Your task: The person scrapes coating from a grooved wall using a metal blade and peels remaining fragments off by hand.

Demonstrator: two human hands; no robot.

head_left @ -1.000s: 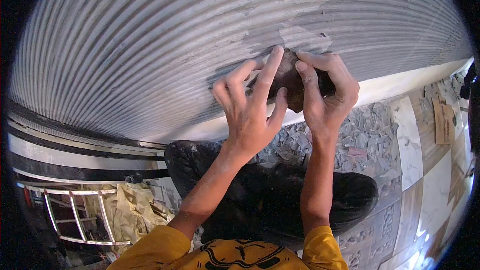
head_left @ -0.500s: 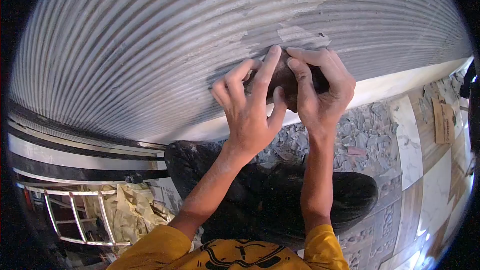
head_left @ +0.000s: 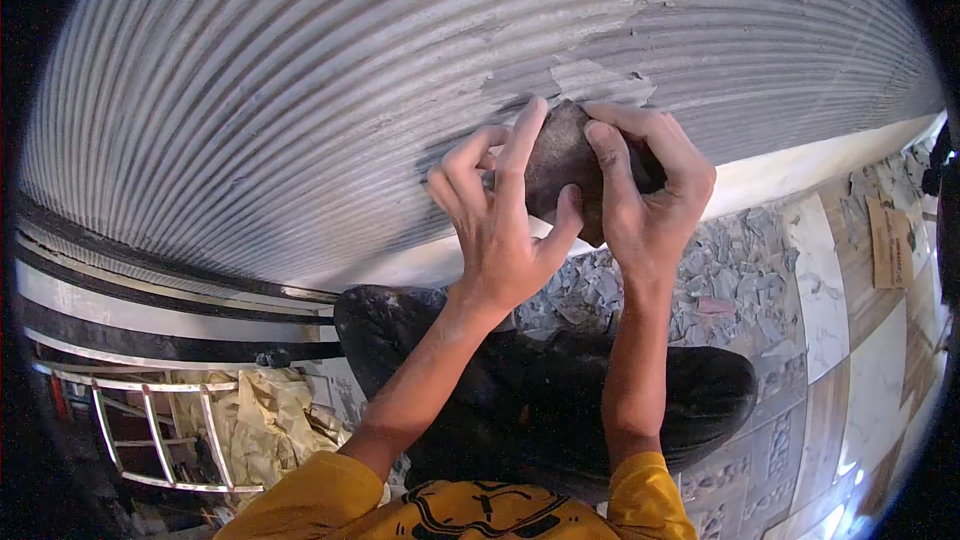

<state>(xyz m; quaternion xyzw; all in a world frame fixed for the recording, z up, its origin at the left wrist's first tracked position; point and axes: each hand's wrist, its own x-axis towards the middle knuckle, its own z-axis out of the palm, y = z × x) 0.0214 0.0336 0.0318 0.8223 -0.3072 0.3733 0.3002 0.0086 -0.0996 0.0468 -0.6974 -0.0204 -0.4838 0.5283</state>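
A dark, worn, bent sheet that looks like sandpaper (head_left: 562,160) is held between my hands, close to a grey ribbed panel (head_left: 330,120). My left hand (head_left: 497,210) grips its left side, with the index finger along the edge and the thumb on its face. My right hand (head_left: 655,175) pinches the upper right part between thumb and curled fingers. Just above the sheet, a patch of paint is peeling (head_left: 600,80) from the panel's ridges. Part of the sheet is hidden behind my fingers.
Grey paint flakes (head_left: 735,275) cover the floor below the panel's pale base (head_left: 790,168). A cardboard piece (head_left: 889,243) lies on patterned tiles at right. On the left are a white metal frame (head_left: 150,430) and crumpled tan sheeting (head_left: 270,420). My legs in dark trousers (head_left: 520,390) are folded beneath.
The sheet has tilted and shifted slightly downward, so more of its face shows. Its pointed top edge is now visible between my hands. Both hands keep their hold.
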